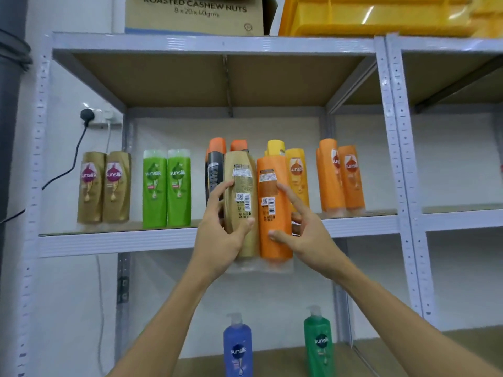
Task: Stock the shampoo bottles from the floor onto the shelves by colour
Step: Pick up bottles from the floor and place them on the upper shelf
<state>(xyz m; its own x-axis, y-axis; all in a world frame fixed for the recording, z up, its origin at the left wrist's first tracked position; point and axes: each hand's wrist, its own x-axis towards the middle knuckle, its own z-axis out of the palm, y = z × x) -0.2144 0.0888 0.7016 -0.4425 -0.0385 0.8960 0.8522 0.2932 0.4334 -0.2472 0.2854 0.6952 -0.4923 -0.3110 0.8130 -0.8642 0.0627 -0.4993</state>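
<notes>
Shelves already carry colour-sorted pairs; left hand grips a gold bottle, right hand an orange bottle, seemingly shrink-wrapped together, both unplaced.

A pale grey metal rack with brown board shelves stands against a white wall, its punched uprights running top to bottom. On top of the rack sit a cardboard box printed with "ROASTED CASHEW NUTS" and, to the right of it, yellow plastic bins. Left of the rack, a wall socket holds a black plug whose cable hangs down, and a dark pipe runs further left.
</notes>
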